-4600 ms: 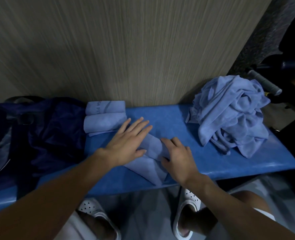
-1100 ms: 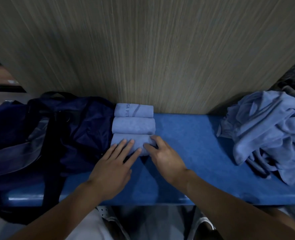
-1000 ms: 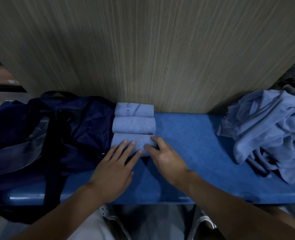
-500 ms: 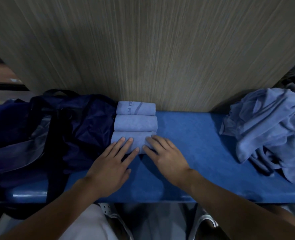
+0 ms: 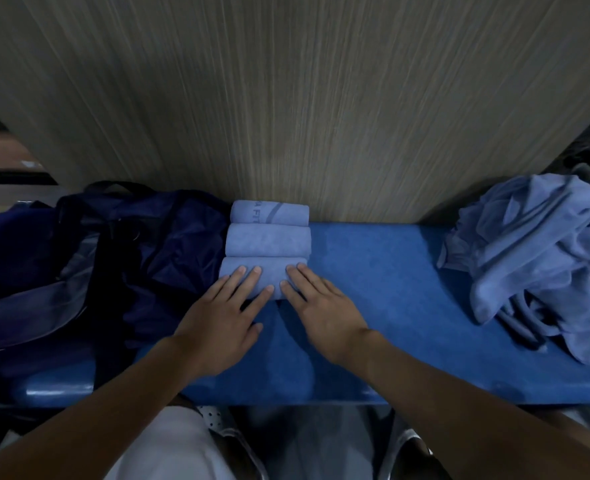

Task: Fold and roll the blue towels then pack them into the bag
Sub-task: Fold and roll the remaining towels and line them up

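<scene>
Three rolled light-blue towels lie side by side on the blue bench (image 5: 373, 271): a far roll (image 5: 269, 212) against the wall, a middle roll (image 5: 268, 241), and a near roll (image 5: 269, 268). My left hand (image 5: 222, 320) lies flat with its straight fingers on the near roll's left part. My right hand (image 5: 321, 306) lies flat with its fingers on the roll's right end. A dark navy bag (image 5: 89, 261) sits slumped at the left, touching the rolls. A heap of loose blue towels (image 5: 542, 251) is piled at the right end.
A wood-grain wall panel (image 5: 304, 98) rises straight behind the bench. The bench's front edge (image 5: 286, 396) runs just above my knees and white shoes (image 5: 217, 420). Bare bench surface lies between the rolls and the heap.
The half-rolled towel from earlier is now a full roll set against the other two. Over the last second both hands slid slightly further onto it, fingers flattening.
</scene>
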